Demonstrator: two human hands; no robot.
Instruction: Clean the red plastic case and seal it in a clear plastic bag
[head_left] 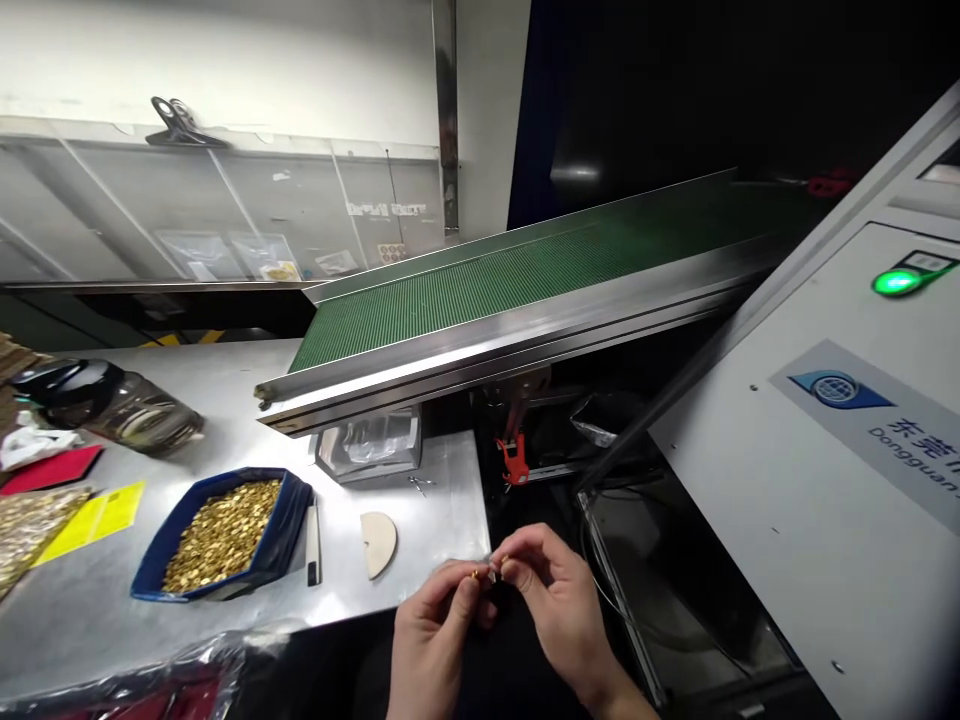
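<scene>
My left hand (433, 622) is closed in a pinch on a small gold-coloured piece (475, 575), just past the table's front right corner. Close against it, my right hand (559, 610) pinches another small gold-coloured piece (504, 562) between thumb and forefinger. The two sets of fingertips nearly meet, and a tiny pale bit shows between them; its kind is too small to make out. To the left, a blue bin (142, 560) holds a heap of small gold-coloured pieces (225, 535). A cutter knife (313, 545) and a cream-coloured half disc (379, 545) lie between bin and hands.
A green conveyor belt (450, 290) slopes up to the right over the metal table (420, 620). Beneath its lower end sits a clear-topped box (375, 445). A dark-lidded jar (142, 410) stands left. A white machine panel (795, 500) with a green light (896, 283) rises at right.
</scene>
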